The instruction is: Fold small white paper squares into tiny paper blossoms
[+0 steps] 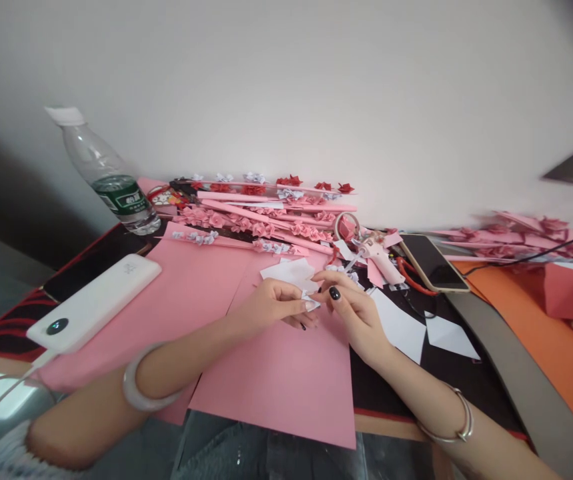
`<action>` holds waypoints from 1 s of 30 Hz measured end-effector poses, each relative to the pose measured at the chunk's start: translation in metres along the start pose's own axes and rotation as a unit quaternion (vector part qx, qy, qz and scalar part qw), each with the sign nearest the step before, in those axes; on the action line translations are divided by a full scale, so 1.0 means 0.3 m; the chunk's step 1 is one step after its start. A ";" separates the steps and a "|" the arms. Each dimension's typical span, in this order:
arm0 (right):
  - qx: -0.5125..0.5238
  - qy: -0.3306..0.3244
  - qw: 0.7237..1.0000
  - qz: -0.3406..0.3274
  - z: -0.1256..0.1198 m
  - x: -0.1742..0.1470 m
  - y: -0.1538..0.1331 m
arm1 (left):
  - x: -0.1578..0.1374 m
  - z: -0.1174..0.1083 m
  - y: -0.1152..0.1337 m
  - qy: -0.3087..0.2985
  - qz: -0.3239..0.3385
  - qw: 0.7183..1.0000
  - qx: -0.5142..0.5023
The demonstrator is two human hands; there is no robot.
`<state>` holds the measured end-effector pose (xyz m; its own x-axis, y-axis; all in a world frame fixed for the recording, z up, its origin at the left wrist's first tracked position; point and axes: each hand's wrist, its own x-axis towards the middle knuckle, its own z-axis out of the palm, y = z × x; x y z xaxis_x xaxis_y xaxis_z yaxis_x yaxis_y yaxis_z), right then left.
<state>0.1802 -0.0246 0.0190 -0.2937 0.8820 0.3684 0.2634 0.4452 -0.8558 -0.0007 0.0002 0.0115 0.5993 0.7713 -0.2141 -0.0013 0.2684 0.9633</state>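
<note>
Over the pink paper sheets (286, 373), my left hand (279, 303) pinches a small piece of white paper (311, 304) between thumb and fingers. My right hand (353, 310) meets it from the other side, its fingertips closed at the same piece. Fingers cover much of the paper, so its folded shape is hard to make out. Just behind my hands lies a white paper sheet (289, 272). A pink glue gun (383, 261) rests to the right of them, and more white paper pieces (399, 323) lie by my right wrist.
Rolled pink paper sticks with paper flowers (266, 230) are piled along the wall. At left stand a water bottle (121, 193) and a white power bank (96, 303) with a cable. A phone (433, 263), orange paper (531, 333) and more pink flowers (536, 237) lie at right.
</note>
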 end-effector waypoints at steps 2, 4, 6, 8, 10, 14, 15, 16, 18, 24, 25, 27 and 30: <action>-0.024 -0.008 0.999 -0.023 -0.003 -0.002 0.000 | 0.000 -0.001 -0.001 0.001 -0.005 1.000 -0.007; -0.046 -0.012 0.998 -0.048 -0.006 -0.004 0.005 | 0.000 -0.003 -0.003 0.002 -0.006 1.000 -0.010; -0.070 -0.016 0.995 -0.067 -0.010 -0.003 0.010 | 0.002 -0.007 -0.007 0.000 -0.006 1.000 -0.010; -0.092 -0.021 0.992 -0.080 -0.014 -0.002 0.012 | 0.005 -0.011 -0.008 -0.001 -0.002 1.000 -0.005; -0.101 -0.029 0.990 -0.090 -0.017 0.001 0.010 | 0.007 -0.014 -0.008 0.000 0.006 1.000 0.009; -0.098 -0.011 0.992 -0.077 -0.019 0.005 0.004 | 0.009 -0.012 -0.006 -0.005 0.025 0.999 0.045; -0.102 0.000 0.993 -0.067 -0.019 0.006 0.004 | 0.008 -0.011 -0.008 -0.010 0.028 0.998 0.053; -0.111 0.005 0.992 -0.057 -0.018 0.007 0.006 | 0.007 -0.009 -0.010 -0.017 0.030 0.998 0.059; -0.139 -0.013 0.989 -0.047 -0.016 0.008 0.012 | 0.003 -0.005 -0.015 -0.030 0.034 0.996 0.073; -0.209 -0.157 0.962 -0.077 -0.016 0.016 0.024 | -0.004 -0.002 -0.025 -0.055 0.021 0.996 0.070; -0.217 -0.169 0.958 -0.082 -0.016 0.017 0.024 | -0.002 -0.003 -0.025 -0.062 0.015 0.996 0.060; -0.233 -0.180 0.952 -0.085 -0.014 0.017 0.025 | 0.001 -0.005 -0.025 -0.078 0.005 0.996 0.038; -0.256 -0.176 0.947 -0.086 -0.008 0.016 0.026 | 0.007 -0.009 -0.027 -0.104 0.001 0.994 0.020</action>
<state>0.1829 -0.0167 0.0149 -0.6366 0.7240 0.2658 0.5688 0.6734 -0.4721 -0.0016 0.0013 0.0028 0.7523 0.6345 -0.1773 0.0264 0.2399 0.9704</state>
